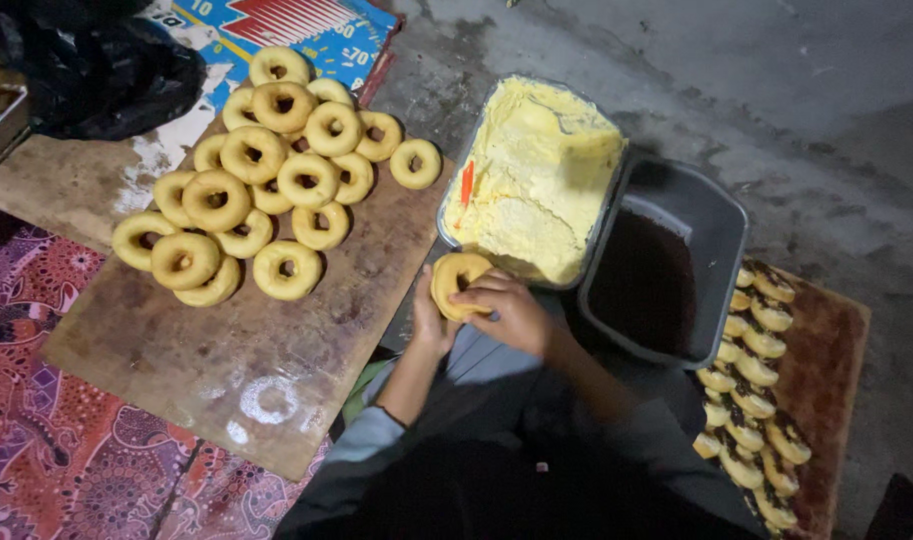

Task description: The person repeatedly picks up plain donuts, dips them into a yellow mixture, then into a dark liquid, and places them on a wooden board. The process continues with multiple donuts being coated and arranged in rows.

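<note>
you grip one donut [454, 283] in both hands [481, 312], just beside the cream tub's [536, 175] near edge.

we count about nineteen plain doughnuts [266, 180] heaped on one wooden board [236, 370], one more doughnut [460, 284] just right of that board, two tubs further right, one of yellow cream [532, 175], one of dark sprinkles [666, 270], and roughly sixteen topped doughnuts [756, 390] beyond.
</note>
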